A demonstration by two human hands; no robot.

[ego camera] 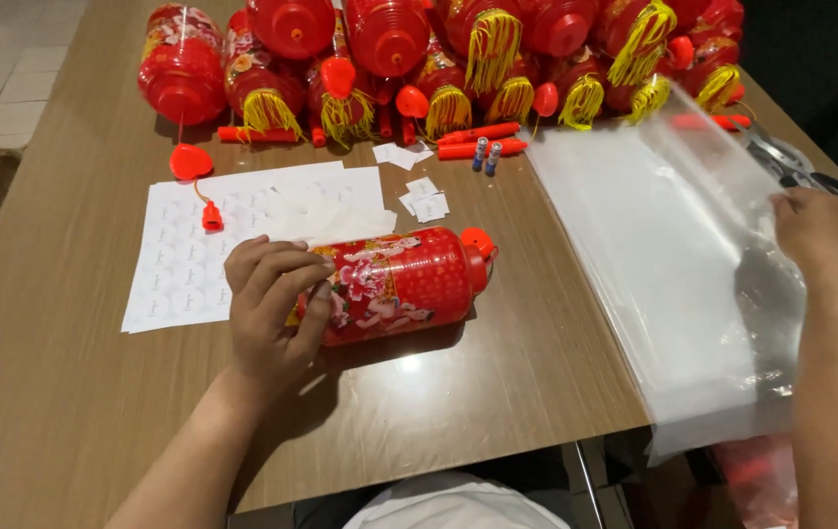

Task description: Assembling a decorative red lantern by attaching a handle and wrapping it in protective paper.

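The left hand (pixel 270 312) grips the near end of a red lantern (pixel 401 284) lying on its side on the brown surface (pixel 66 392), just right of a white sticker sheet (pixel 184 250). At the right, the right hand (pixel 815 230) pinches a clear plastic bag (pixel 673 264), lifting its top sheet. Far across the surface is a heap of red lanterns with yellow tassels (pixel 458 59).

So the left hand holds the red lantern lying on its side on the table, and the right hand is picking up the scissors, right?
Not quite. The left hand does hold the red lantern lying on its side on the table, but the right hand is lifting a clear plastic bag, not the scissors, which lie untouched beyond it. The head view shows this.
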